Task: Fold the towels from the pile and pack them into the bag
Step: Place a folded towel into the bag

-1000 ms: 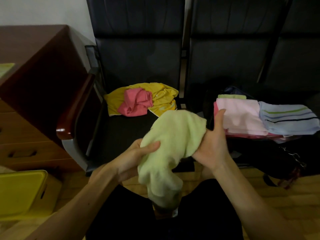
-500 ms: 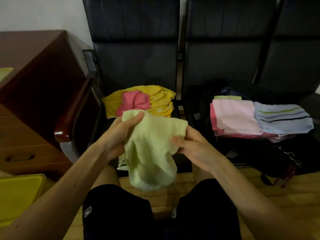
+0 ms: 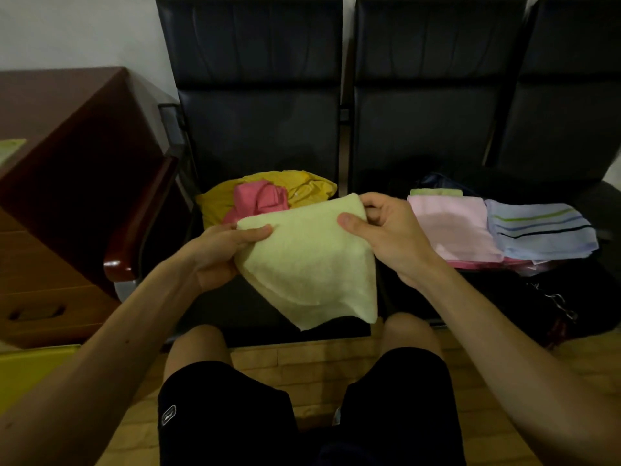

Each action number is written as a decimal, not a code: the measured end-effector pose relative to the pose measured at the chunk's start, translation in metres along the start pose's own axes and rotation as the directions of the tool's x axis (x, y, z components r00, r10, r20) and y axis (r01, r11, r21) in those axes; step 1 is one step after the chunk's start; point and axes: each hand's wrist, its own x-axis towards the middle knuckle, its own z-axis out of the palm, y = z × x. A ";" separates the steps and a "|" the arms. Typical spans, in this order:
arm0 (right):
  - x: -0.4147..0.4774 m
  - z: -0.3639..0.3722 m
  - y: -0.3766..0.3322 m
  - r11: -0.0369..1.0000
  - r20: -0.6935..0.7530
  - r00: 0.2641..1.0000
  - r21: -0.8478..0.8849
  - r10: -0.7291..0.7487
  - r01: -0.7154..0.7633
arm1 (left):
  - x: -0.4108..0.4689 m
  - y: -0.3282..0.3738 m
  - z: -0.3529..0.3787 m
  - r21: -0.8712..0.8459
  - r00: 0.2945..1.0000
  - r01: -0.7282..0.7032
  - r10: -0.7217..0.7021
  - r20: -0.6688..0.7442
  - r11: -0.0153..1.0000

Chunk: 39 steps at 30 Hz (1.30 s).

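The black bench seats carry a yellow-and-pink towel pile and a dark bag.

Dim, soft indoor light (wide-angle bending at edges), mildly blurry.

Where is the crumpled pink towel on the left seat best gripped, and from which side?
Probably pinch the raised fold at the top of the pink towel, coming from above. It lies bunched, uncovered, on the yellow towel; its near edge is hidden behind the light green towel held by the left hand and right hand.
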 end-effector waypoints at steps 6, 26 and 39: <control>0.001 0.000 0.005 0.991 0.019 0.997 -0.113 -0.070 0.072 | 0.007 0.012 -0.005 0.102 0.974 -0.169 0.182 -0.133 0.980; 0.002 -0.015 0.012 0.696 -0.047 0.965 -0.702 -0.257 0.151 | 0.016 0.007 -0.007 0.780 0.743 -0.406 0.668 -0.022 0.477; -0.007 -0.031 0.012 0.671 -0.045 0.973 -0.731 -0.227 0.123 | 0.011 -0.002 0.004 0.872 0.634 -0.393 0.773 0.025 0.294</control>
